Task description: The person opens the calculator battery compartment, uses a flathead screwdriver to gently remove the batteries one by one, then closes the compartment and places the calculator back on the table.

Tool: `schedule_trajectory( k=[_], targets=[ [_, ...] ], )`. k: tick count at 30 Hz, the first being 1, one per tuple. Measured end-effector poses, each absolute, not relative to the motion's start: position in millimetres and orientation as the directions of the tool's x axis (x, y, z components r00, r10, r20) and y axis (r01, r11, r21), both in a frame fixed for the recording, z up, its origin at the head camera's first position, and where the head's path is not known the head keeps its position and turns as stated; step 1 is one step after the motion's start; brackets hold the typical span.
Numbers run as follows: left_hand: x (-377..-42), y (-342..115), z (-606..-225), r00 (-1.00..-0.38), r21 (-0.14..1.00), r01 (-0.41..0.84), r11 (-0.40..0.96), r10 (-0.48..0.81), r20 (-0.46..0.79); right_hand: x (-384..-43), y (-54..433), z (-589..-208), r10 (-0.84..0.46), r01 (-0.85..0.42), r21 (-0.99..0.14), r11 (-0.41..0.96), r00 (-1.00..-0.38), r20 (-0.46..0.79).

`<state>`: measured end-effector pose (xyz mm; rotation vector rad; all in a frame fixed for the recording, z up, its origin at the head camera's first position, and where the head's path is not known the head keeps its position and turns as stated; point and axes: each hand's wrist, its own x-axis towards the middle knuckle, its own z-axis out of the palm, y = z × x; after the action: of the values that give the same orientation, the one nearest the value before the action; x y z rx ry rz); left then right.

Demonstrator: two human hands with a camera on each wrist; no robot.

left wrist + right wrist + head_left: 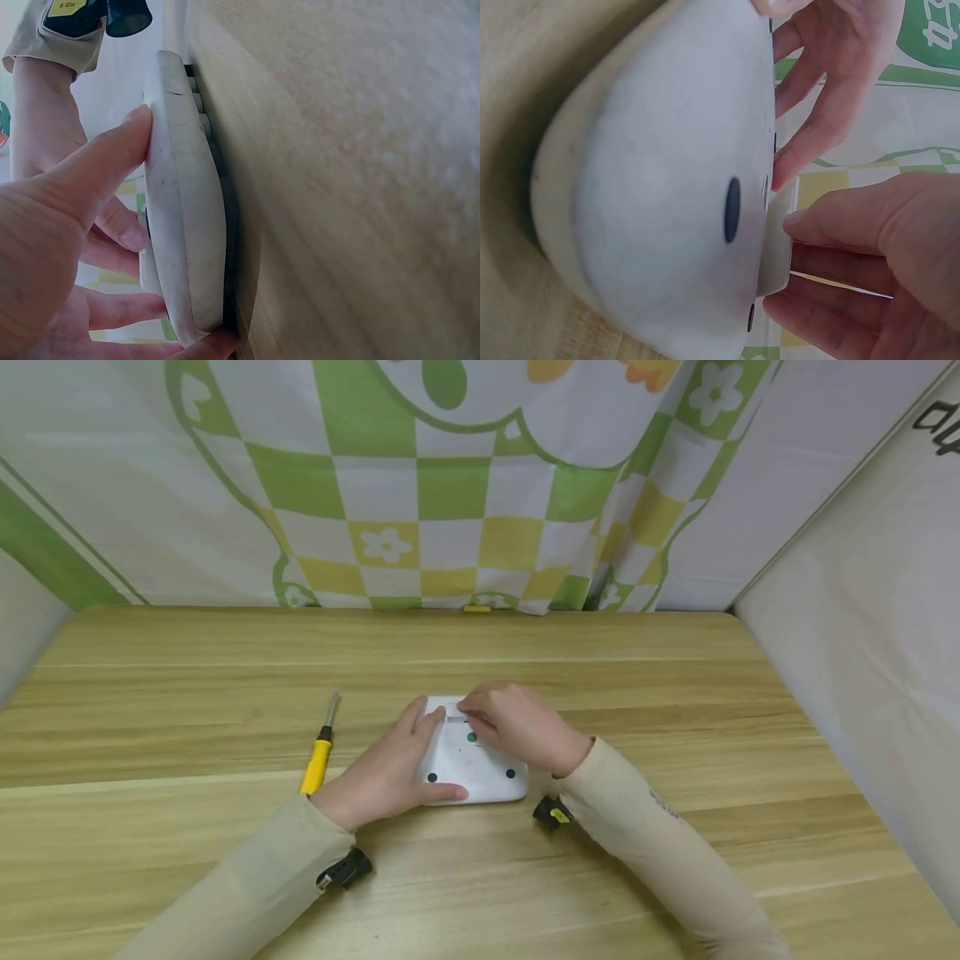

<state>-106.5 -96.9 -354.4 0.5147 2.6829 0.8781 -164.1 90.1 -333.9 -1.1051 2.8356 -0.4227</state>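
A white calculator-like device (467,764) lies face down on the table, its grey keys (199,101) facing the tabletop. Dark round feet dot its underside. My left hand (386,768) holds it from the left, with the thumb at the near edge and fingers along the left and far edges. At the far end, my right hand (517,722) pinches a small white cover (778,244) between thumb and fingers. That cover stands up from the underside in the right wrist view; whether it is fully detached I cannot tell.
A yellow-handled screwdriver (318,758) lies left of the device, shaft pointing away. The wooden table (187,710) ends at a checked curtain (450,485), where a small yellow piece (477,608) lies at the far edge. Dark wrist cameras (551,814) hang below the sleeves.
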Motion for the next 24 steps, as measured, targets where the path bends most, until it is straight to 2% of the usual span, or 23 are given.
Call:
schedule_trajectory(
  k=[24],
  targets=[
    [-106.0, -96.4, -353.6, -0.901, 0.612, 0.242, 0.753, 0.408, -0.146, -162.9, 92.3, -337.6, -0.676, -0.668, -0.264, 0.696, -0.733, 0.071]
  ],
)
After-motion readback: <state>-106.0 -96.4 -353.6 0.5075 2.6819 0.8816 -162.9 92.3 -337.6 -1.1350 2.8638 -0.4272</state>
